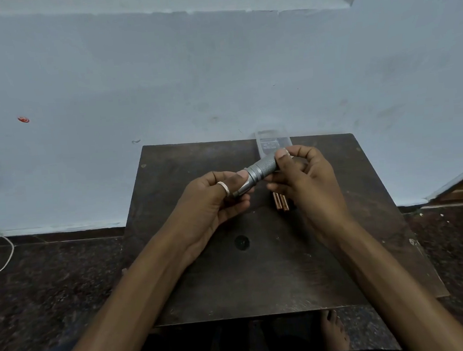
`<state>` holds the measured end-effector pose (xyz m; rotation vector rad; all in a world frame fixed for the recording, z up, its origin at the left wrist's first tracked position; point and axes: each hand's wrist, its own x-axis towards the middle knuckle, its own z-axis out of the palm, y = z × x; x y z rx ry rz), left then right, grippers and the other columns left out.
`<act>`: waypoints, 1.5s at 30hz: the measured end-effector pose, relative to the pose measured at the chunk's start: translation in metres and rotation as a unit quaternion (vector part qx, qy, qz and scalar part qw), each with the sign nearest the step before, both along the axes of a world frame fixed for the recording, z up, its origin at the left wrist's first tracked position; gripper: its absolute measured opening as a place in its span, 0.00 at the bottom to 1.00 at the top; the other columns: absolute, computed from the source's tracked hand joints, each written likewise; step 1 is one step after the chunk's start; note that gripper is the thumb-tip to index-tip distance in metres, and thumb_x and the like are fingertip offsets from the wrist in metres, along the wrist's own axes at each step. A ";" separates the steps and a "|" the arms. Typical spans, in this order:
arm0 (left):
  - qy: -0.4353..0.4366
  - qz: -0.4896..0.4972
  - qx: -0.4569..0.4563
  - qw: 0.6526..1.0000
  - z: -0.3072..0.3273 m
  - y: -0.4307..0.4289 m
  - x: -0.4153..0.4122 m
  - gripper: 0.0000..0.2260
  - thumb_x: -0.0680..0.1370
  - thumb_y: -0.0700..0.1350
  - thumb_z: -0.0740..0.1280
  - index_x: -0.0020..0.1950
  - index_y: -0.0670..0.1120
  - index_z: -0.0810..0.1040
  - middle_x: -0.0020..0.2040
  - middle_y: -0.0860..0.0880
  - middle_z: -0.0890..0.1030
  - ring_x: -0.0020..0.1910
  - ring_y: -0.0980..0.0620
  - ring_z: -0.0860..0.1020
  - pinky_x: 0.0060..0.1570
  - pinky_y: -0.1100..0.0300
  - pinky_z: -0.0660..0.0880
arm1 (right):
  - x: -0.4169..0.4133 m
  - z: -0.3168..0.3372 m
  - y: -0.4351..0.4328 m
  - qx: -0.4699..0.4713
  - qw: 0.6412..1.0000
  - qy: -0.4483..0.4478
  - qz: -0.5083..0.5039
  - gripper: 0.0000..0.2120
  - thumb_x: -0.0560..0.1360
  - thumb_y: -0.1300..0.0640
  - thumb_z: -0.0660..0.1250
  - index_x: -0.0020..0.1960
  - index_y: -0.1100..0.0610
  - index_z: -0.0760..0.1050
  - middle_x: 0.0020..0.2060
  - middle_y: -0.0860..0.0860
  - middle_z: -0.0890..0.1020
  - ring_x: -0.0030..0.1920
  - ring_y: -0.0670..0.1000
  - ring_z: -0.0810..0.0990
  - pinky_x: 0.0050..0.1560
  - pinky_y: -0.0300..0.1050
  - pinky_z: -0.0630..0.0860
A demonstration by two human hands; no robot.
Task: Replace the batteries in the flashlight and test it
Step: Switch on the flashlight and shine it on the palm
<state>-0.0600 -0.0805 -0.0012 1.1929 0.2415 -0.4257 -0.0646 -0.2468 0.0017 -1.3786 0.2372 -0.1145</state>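
Observation:
A grey metal flashlight with a knurled barrel is held tilted above the small dark wooden table. My left hand, with a ring on one finger, grips its lower left end. My right hand pinches the upper right end between thumb and fingers. Copper-topped batteries lie on the table just below my right hand, partly hidden by it. A small dark round piece sits on the table nearer to me; what it is I cannot tell.
A clear plastic package rests at the table's far edge against the pale blue wall. The table stands on a dark speckled floor. A white cable lies at the left. A bare foot shows under the table's near edge.

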 end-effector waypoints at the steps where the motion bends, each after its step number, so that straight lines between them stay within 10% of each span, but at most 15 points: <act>1: 0.000 0.001 0.002 1.000 -0.001 -0.001 0.000 0.18 0.76 0.43 0.71 0.62 0.34 0.77 0.51 0.37 0.83 0.40 0.53 0.82 0.40 0.62 0.80 | 0.000 -0.001 0.001 0.001 1.000 -0.001 -0.006 0.09 0.81 0.57 0.66 0.58 0.59 0.71 0.36 0.49 0.84 0.39 0.48 0.85 0.37 0.39 0.82; 13: -0.017 0.003 0.048 0.999 0.000 -0.006 -0.002 0.13 0.76 0.52 0.70 0.52 0.43 0.79 0.47 0.45 0.83 0.42 0.53 0.82 0.43 0.59 0.81 | -0.001 -0.006 0.010 0.011 0.999 -0.013 -0.038 0.17 0.76 0.59 0.73 0.59 0.62 0.70 0.46 0.59 0.84 0.46 0.52 0.86 0.46 0.45 0.83; 24: -0.030 0.145 -0.029 0.989 0.009 0.019 0.010 0.31 0.78 0.69 0.53 0.67 0.49 0.74 0.63 0.52 0.82 0.67 0.54 0.74 0.72 0.52 0.64 | 0.002 -0.003 0.003 0.033 0.996 -0.038 -0.078 0.14 0.77 0.62 0.72 0.57 0.64 0.71 0.44 0.56 0.84 0.46 0.53 0.85 0.48 0.47 0.83; 45: -0.015 0.118 -0.100 0.988 0.009 0.023 0.012 0.34 0.77 0.70 0.54 0.70 0.45 0.73 0.67 0.48 0.79 0.70 0.50 0.72 0.71 0.52 0.64 | 0.004 0.008 -0.006 0.082 0.992 -0.034 -0.088 0.11 0.78 0.62 0.70 0.55 0.61 0.69 0.45 0.61 0.82 0.46 0.56 0.85 0.44 0.44 0.83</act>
